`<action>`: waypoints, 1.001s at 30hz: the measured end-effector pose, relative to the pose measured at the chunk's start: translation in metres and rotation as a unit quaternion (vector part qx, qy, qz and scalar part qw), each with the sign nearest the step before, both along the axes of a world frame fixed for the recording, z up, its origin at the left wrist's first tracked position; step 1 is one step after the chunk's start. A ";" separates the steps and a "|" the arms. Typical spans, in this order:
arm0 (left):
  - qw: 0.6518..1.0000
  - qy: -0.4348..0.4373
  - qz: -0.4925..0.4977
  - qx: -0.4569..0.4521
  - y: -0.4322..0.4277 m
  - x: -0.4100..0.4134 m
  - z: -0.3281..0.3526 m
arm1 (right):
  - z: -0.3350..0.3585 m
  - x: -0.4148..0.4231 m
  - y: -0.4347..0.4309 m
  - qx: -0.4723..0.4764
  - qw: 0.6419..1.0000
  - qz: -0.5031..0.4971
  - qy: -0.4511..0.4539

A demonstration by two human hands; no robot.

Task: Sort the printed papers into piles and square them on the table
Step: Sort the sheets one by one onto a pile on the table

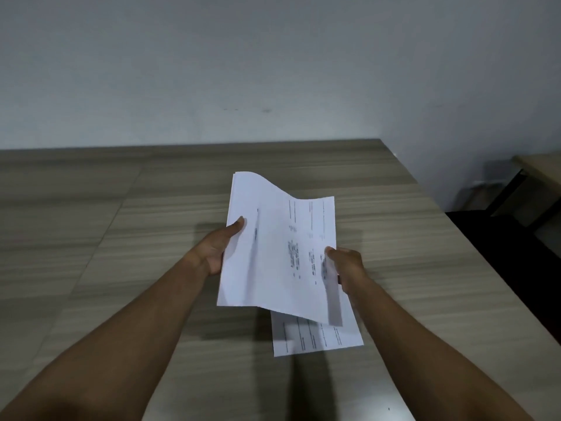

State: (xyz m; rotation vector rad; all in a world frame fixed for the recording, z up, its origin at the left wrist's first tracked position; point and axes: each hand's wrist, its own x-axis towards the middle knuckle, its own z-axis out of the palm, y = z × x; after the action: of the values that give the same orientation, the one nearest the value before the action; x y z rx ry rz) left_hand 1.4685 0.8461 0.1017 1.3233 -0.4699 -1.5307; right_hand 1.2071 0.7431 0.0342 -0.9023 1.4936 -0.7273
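A stack of white printed papers [273, 247] is held above the wooden table [106, 238], its top sheet curling up at the far end. My left hand [217, 247] grips the stack's left edge, thumb on top. My right hand [347, 265] pinches the right edge of the top sheet, thumb on the print. Under the stack a separate printed sheet [315, 338] sticks out toward me at the lower right; whether it lies on the table or hangs from my right hand I cannot tell.
The table's right edge [455, 217] runs diagonally from the wall toward me, with dark floor beyond it. Another table with a dark leg [522, 177] stands at the far right. A plain wall [273, 71] backs the table.
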 end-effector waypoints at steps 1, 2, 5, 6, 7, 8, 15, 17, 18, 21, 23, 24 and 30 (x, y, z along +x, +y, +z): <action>1.000 0.000 0.001 -0.002 0.003 0.004 0.000 | -0.005 -0.003 0.000 -0.011 0.999 -0.007 0.031; 1.000 0.001 -0.003 -0.004 0.005 0.007 0.001 | -0.011 -0.008 0.000 -0.017 0.998 -0.006 0.056; 1.000 -0.003 0.004 -0.002 0.014 0.021 0.000 | -0.032 -0.016 0.005 0.003 0.993 -0.013 0.113; 1.000 -0.006 0.012 0.000 0.017 0.026 -0.001 | -0.042 -0.021 0.006 0.012 0.991 -0.018 0.134; 1.000 -0.009 0.018 0.001 0.019 0.032 -0.002 | -0.049 -0.026 0.007 0.018 0.987 -0.019 0.159; 1.000 -0.011 0.023 0.003 0.021 0.036 -0.004 | -0.054 -0.029 0.009 0.021 0.984 -0.018 0.175; 1.000 0.012 0.025 0.004 0.018 0.030 -0.014 | -0.049 -0.021 0.016 -0.019 0.942 0.014 0.335; 1.000 0.018 0.020 0.005 0.012 0.021 -0.015 | -0.033 -0.011 0.014 -0.025 0.984 0.020 0.174; 1.000 0.020 0.018 0.006 0.010 0.015 -0.016 | -0.023 -0.005 0.014 0.007 0.997 0.034 0.067; 1.000 0.022 0.010 0.011 -0.001 -0.001 -0.017 | -0.002 0.007 0.014 0.093 0.986 0.119 -0.068; 1.000 0.021 0.002 0.011 -0.006 -0.010 -0.017 | 0.004 0.012 0.013 0.095 0.987 0.111 -0.070; 1.000 0.021 -0.003 0.010 -0.008 -0.012 -0.017 | 0.005 0.014 0.011 0.082 0.992 0.079 -0.059; 1.000 -0.001 -0.019 0.013 -0.013 -0.013 -0.016 | 0.003 0.001 -0.001 0.028 0.997 -0.016 -0.070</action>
State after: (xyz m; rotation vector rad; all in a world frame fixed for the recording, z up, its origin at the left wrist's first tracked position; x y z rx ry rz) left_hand 1.4552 0.8328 0.0861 1.3415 -0.4799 -1.5715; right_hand 1.2078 0.7420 0.0368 -0.7708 1.4001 -0.7518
